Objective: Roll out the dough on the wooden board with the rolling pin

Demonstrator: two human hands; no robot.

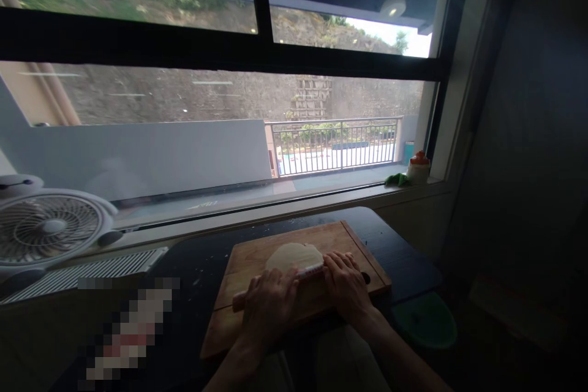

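A round, flattened sheet of pale dough (294, 255) lies on a wooden cutting board (316, 236). Across its near edge runs a rolling pin (239, 302), whose wooden left end sticks out past my left hand (271, 295). That hand is laid over the pin with its fingers bent over the top. My right hand (344, 277) covers the other end of the pin, fingers curled forward and close together. Between the two hands a short, pale stretch of the pin shows, with reddish marks on it. My palms hide the rest of it.
The board stands on a dark table (188, 263) beneath a window. To the left is a white fan (54, 226). A jar with an orange top (419, 168) and a green cloth (395, 180) sit on the sill. A green stool (427, 321) is at the lower right.
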